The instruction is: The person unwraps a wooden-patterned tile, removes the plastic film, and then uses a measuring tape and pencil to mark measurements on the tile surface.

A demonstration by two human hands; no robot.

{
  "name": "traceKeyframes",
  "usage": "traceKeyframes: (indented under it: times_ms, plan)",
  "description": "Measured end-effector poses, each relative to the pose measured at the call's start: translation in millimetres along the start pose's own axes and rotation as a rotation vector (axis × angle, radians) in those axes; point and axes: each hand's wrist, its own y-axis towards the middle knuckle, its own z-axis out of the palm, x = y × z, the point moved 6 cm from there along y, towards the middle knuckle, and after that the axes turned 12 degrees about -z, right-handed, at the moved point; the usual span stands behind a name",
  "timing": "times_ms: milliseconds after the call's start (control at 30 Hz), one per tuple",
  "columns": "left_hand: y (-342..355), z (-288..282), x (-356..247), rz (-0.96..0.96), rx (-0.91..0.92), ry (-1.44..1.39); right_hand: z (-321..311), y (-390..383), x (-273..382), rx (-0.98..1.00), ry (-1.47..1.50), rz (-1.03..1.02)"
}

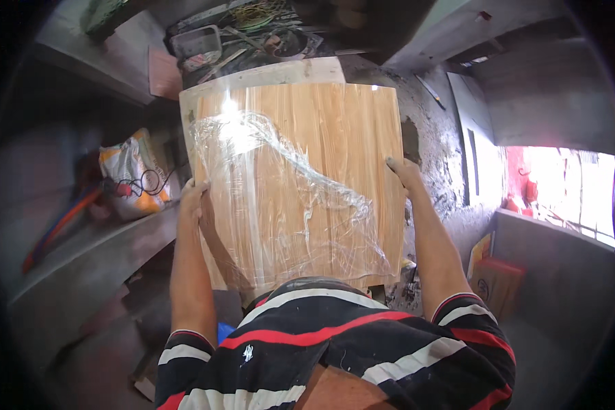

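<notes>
A large square wood-grain panel (pixel 348 130) fills the middle of the view in front of my body, with crumpled clear plastic film (pixel 304 178) over much of its face and a bright glare near the top left. My left hand (pixel 193 200) grips the panel's left edge, thumb on the face. My right hand (pixel 404 174) grips the right edge higher up, thumb on top and the other fingers hidden underneath. Behind the panel's top edge lies a pale board (pixel 287 72), partly covered by it.
Left, a white-orange sack (pixel 137 171) with cords sits on a concrete ledge (pixel 96 253). Clutter and a grey tub (pixel 195 44) lie at the back. Right are a dusty floor (pixel 434 137), a long tool (pixel 430 92), leaning boards, a cardboard box (pixel 499 287) and a bright opening (pixel 560 184).
</notes>
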Motion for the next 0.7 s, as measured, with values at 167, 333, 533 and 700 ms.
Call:
traceKeyframes:
  times_ms: [167,333,533,700]
  plan:
    - [-27.0,5.1,-2.1,0.081,0.023,0.013,2.2,2.5,-16.6,-0.014,-0.005,0.054]
    - [-10.7,-8.4,13.7,0.039,-0.031,-0.016,16.5,31.9,-47.0,0.026,0.031,0.009]
    - [0.5,6.2,3.6,0.057,0.016,-0.043,15.7,56.8,-55.5,0.062,0.158,-0.005]
    - [-11.6,17.6,8.1,0.06,0.018,-0.103,17.1,43.0,-34.4,0.023,0.077,-0.009]
